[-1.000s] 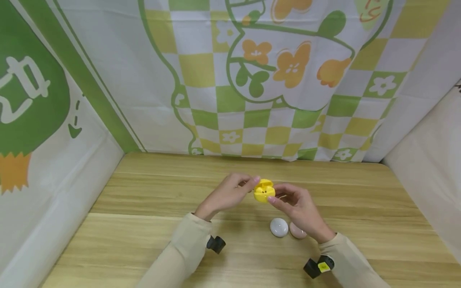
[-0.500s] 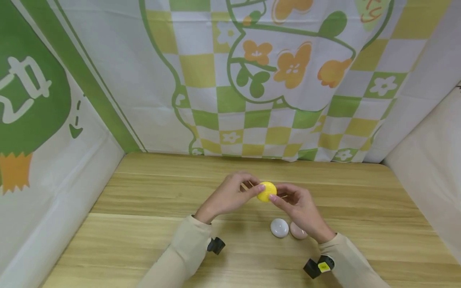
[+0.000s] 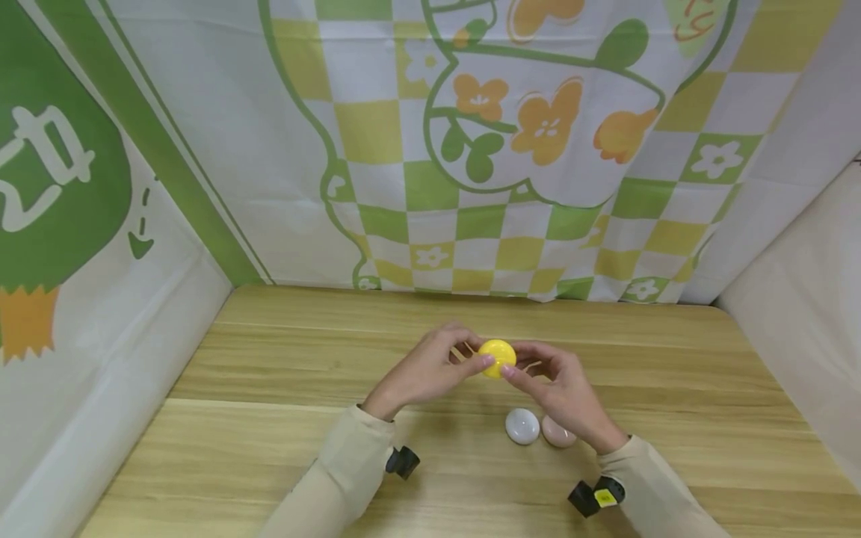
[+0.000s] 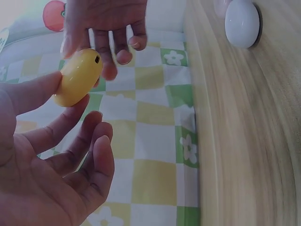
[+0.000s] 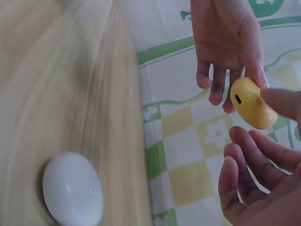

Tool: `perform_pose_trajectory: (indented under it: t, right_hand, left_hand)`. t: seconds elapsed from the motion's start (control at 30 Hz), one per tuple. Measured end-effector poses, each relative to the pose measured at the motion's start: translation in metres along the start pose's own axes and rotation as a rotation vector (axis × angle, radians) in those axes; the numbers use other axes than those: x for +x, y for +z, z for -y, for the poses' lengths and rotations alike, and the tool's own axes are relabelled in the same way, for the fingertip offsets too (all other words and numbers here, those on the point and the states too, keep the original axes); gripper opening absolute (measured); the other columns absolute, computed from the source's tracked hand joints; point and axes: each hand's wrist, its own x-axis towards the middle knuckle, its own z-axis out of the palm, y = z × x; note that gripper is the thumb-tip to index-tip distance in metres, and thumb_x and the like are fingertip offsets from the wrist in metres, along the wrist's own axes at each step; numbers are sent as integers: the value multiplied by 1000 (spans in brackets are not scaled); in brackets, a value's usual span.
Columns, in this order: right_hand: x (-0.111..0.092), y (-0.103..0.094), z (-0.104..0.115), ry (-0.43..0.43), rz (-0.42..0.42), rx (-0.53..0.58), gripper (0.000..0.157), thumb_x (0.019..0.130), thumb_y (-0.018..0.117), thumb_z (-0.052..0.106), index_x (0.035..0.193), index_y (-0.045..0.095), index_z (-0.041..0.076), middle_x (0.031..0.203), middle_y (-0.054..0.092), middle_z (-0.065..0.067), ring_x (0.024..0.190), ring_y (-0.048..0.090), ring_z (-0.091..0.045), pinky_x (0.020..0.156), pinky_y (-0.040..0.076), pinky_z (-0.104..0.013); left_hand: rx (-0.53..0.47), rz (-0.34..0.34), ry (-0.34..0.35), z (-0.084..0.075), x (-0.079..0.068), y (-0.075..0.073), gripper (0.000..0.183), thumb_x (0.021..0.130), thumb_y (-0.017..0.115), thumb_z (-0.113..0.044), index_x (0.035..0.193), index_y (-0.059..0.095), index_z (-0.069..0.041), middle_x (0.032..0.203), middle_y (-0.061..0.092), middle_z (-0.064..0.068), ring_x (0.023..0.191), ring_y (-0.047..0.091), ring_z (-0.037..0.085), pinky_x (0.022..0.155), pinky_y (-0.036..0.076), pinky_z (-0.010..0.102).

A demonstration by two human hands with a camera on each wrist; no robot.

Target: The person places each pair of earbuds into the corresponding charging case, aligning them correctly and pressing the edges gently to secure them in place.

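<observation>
A round, glossy yellow earbud case (image 3: pixel 498 350) is held up above the table with its lid down. My left hand (image 3: pixel 430 368) pinches its left side between thumb and index finger. From the right, my right hand (image 3: pixel 563 382) grips the same case, its thumb on the front. A small dark charging port shows on the yellow case (image 4: pixel 81 77) in the left wrist view, and the right wrist view shows it too. The other fingers of both hands are loosely bent, off the case. The inside of the case is hidden.
On the wooden table (image 3: pixel 269 441), a round white case (image 3: pixel 522 426) lies below the hands. Beside it is a pale pink one (image 3: pixel 557 432), partly covered by my right hand. A patterned cloth (image 3: pixel 430 187) hangs at the table's back edge.
One second ago the yellow case stood open with its lid raised; half a second ago it was shut. Since then my left thumb has slid slightly down its front.
</observation>
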Motion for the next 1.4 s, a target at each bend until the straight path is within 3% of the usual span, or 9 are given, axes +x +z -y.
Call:
perform_pose_trajectory:
  t: [0.2,0.33,0.5,0.7,0.87,0.97,1.2,1.4]
  right_hand:
    - [1,1,-1,-229,-31,-224,62,76,91,13,131,62,6,121,65,-3,102,62,-19,79,56,-38]
    - [2,2,0,-368,-24,-355,71,69,96,17,130,62,7,123,60,-4,104,60,-18,79,55,-37]
    - [1,4,-1,-433,-5,-410,62,69,95,14,124,66,7,116,60,-1,103,57,-17,82,52,-31]
    - [-1,6,-3,-440,-7,-428,57,70,94,13,120,67,8,114,61,2,102,57,-15,83,51,-28]
    - [-6,-2,-9,-389,-16,-441,59,68,95,11,120,67,6,112,63,1,98,58,-14,79,51,-32]
    - [-11,-13,-15,-320,-10,-452,59,68,96,11,120,67,8,110,64,2,96,58,-13,77,50,-32]
    - [-29,-54,-26,-64,31,-498,51,73,93,14,118,69,8,107,67,2,94,59,-17,79,52,-42]
    - [-49,-82,-38,120,65,-580,50,75,93,25,116,70,7,108,68,-2,94,60,-22,80,51,-46]
  left_hand:
    - [-6,14,-21,2,-1,2,23,101,66,-28,108,71,-7,106,63,1,96,59,15,82,54,31]
    - [1,39,-32,1,-2,3,24,101,65,-30,105,72,-8,104,63,0,95,60,15,82,54,31]
    - [21,71,-48,2,-3,5,23,102,64,-32,102,74,-12,102,64,-2,92,61,15,77,53,32]
    - [27,76,-68,5,-5,6,28,101,63,-36,107,72,-10,105,67,-3,93,62,13,77,54,30]
    - [68,18,-81,8,-9,1,34,101,63,-40,116,71,-10,111,67,1,99,60,18,82,53,36]
    - [154,-54,-91,11,-12,-5,36,101,63,-39,121,69,-9,117,66,5,104,60,22,87,52,40]
    - [413,-231,-92,27,-17,-22,44,101,64,-35,131,63,-3,129,62,13,120,57,32,99,48,49]
    - [562,-338,-53,46,-23,-36,46,100,67,-30,133,60,1,133,60,17,124,54,36,106,42,53]
